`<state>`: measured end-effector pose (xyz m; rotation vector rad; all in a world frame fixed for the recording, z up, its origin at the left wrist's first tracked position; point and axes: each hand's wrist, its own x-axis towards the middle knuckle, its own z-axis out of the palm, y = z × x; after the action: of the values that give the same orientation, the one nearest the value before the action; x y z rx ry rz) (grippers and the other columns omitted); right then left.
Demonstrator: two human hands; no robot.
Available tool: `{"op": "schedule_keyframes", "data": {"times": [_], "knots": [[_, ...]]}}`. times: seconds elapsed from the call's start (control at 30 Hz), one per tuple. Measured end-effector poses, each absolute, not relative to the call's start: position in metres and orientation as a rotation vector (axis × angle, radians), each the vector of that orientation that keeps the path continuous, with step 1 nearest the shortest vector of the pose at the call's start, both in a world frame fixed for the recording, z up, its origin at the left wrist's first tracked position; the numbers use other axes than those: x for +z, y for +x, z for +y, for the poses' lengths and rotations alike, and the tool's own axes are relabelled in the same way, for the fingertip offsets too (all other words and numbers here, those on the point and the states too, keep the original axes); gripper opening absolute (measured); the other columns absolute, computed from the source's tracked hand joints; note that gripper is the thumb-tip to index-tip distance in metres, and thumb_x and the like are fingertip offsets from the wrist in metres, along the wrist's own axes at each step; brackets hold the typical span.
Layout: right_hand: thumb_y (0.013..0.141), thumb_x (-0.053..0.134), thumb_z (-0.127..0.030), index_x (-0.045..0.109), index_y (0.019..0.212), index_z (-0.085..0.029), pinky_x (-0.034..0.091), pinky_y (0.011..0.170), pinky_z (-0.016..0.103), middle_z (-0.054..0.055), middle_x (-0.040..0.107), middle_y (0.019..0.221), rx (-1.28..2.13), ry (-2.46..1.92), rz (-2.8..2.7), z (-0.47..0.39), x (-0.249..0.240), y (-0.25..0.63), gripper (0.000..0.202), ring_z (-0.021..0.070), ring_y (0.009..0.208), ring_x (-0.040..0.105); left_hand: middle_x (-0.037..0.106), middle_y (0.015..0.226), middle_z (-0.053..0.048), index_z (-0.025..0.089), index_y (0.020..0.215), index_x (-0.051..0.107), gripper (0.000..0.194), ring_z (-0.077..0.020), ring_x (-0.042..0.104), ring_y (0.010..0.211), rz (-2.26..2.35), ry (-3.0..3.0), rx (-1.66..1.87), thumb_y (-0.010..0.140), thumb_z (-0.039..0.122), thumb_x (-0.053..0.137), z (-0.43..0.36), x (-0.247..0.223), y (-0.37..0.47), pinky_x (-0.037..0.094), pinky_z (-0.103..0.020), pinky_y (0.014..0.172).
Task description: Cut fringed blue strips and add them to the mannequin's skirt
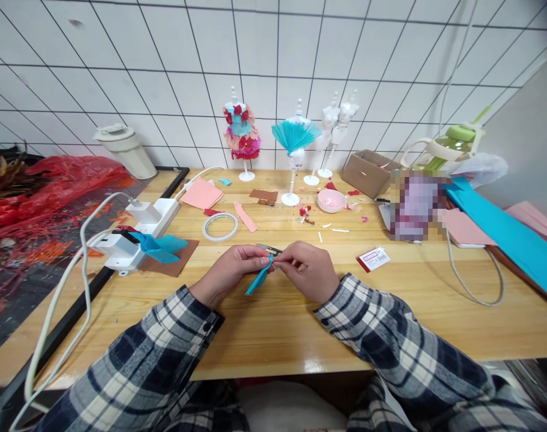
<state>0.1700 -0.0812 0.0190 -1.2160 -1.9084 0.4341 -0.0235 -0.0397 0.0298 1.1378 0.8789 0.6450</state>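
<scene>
Between both hands, low over the front of the table, is a small piece of blue crepe paper [259, 281], gathered narrow at its top and hanging loose below. My left hand [237, 267] pinches it between thumb and fingers. My right hand [308, 270] closes its fingertips on the gathered end from the other side. Just behind the fingertips lies a pair of small dark scissors [269, 248], partly hidden by the hands. Farther back, a white mini mannequin [290, 195] wears a pleated blue paper fan [295, 137].
A roll of tape [205, 231], pink paper [202, 195], a pink bowl [331, 203] and paper scraps lie behind my hands. A dressed mannequin [241, 135] stands at the wall. Left are a power strip [158, 219] and cables; right, a cardboard box [367, 174] and a blue paper strip [502, 234].
</scene>
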Motion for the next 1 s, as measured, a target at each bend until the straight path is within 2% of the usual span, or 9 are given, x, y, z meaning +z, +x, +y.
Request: {"op": "schedule_keyframes", "data": {"times": [0.07,0.17,0.27,0.5,0.57,0.7,0.83,0.93,1.0], "knots": [[0.082,0.068,-0.032,0.071,0.083,-0.018,0.048,0.058,0.022,0.003,0.069,0.077,0.714,-1.215,-1.733,-0.078,0.018,0.168,0.014,0.0119,0.067,0.062,0.072,0.073,-0.004,0.015,0.076,0.073,0.024,-0.0159,0.062,0.071,0.870,1.204,0.599,0.066,0.036,0.080,-0.038,0.031,-0.024,0.047,-0.029,0.072],[0.073,0.074,-0.036,0.071,0.095,-0.018,0.046,0.050,0.021,0.002,0.067,0.081,1.135,-1.174,-1.554,-0.073,0.015,0.166,0.028,0.0102,0.059,0.058,0.069,0.070,-0.003,0.014,0.074,0.073,0.025,-0.0147,0.059,0.069,0.857,1.326,0.513,0.070,0.039,0.077,-0.037,0.036,-0.026,0.044,-0.027,0.068],[0.069,0.076,-0.043,0.073,0.094,-0.017,0.044,0.044,0.021,0.002,0.065,0.078,1.335,-1.142,-1.490,-0.071,0.012,0.166,0.036,0.0087,0.052,0.053,0.064,0.066,-0.001,0.014,0.073,0.072,0.028,-0.0122,0.054,0.063,0.856,1.379,0.440,0.070,0.041,0.075,-0.038,0.041,-0.028,0.040,-0.024,0.062],[0.072,0.074,-0.039,0.073,0.077,-0.016,0.043,0.049,0.021,0.002,0.063,0.068,1.138,-1.194,-1.593,-0.072,0.011,0.168,0.023,0.0094,0.055,0.052,0.064,0.064,-0.001,0.013,0.070,0.069,0.032,-0.0107,0.050,0.056,0.870,1.282,0.357,0.070,0.045,0.075,-0.041,0.041,-0.027,0.037,-0.023,0.053],[0.073,0.072,-0.036,0.071,0.076,-0.017,0.043,0.050,0.021,0.001,0.063,0.067,1.058,-1.210,-1.619,-0.071,0.012,0.168,0.020,0.0095,0.055,0.052,0.068,0.069,-0.004,0.014,0.076,0.071,0.036,-0.0132,0.055,0.060,0.886,1.228,0.399,0.071,0.049,0.073,-0.041,0.041,-0.026,0.041,-0.024,0.056],[0.075,0.071,-0.037,0.069,0.076,-0.017,0.044,0.049,0.022,0.003,0.065,0.069,0.986,-1.270,-1.559,-0.068,0.012,0.170,0.020,0.0103,0.053,0.054,0.074,0.095,-0.011,0.015,0.095,0.074,0.048,-0.0231,0.065,0.087,0.841,1.198,0.536,0.073,0.057,0.069,-0.039,0.041,-0.030,0.049,-0.032,0.076],[0.077,0.070,-0.041,0.072,0.078,-0.016,0.047,0.048,0.024,0.004,0.066,0.071,0.977,-1.298,-1.484,-0.065,0.008,0.174,0.025,0.0113,0.052,0.057,0.074,0.087,-0.009,0.014,0.089,0.075,0.041,-0.0196,0.062,0.078,0.935,1.324,0.550,0.067,0.049,0.077,-0.030,0.034,-0.037,0.048,-0.031,0.073],[0.083,0.064,-0.037,0.076,0.089,-0.018,0.048,0.052,0.023,0.005,0.070,0.077,0.954,-1.308,-1.608,-0.063,0.004,0.177,0.023,0.0111,0.055,0.059,0.071,0.079,-0.006,0.014,0.088,0.074,0.039,-0.0151,0.058,0.069,1.025,1.352,0.603,0.070,0.048,0.075,-0.024,0.026,-0.039,0.045,-0.027,0.066],[0.083,0.065,-0.032,0.071,0.114,-0.023,0.049,0.054,0.023,0.004,0.072,0.089,0.924,-1.352,-1.660,-0.063,0.002,0.178,0.033,0.0094,0.055,0.059,0.069,0.074,-0.004,0.013,0.088,0.072,0.038,-0.0130,0.055,0.064,1.052,1.372,0.603,0.071,0.047,0.074,-0.022,0.023,-0.040,0.042,-0.025,0.061]]}}
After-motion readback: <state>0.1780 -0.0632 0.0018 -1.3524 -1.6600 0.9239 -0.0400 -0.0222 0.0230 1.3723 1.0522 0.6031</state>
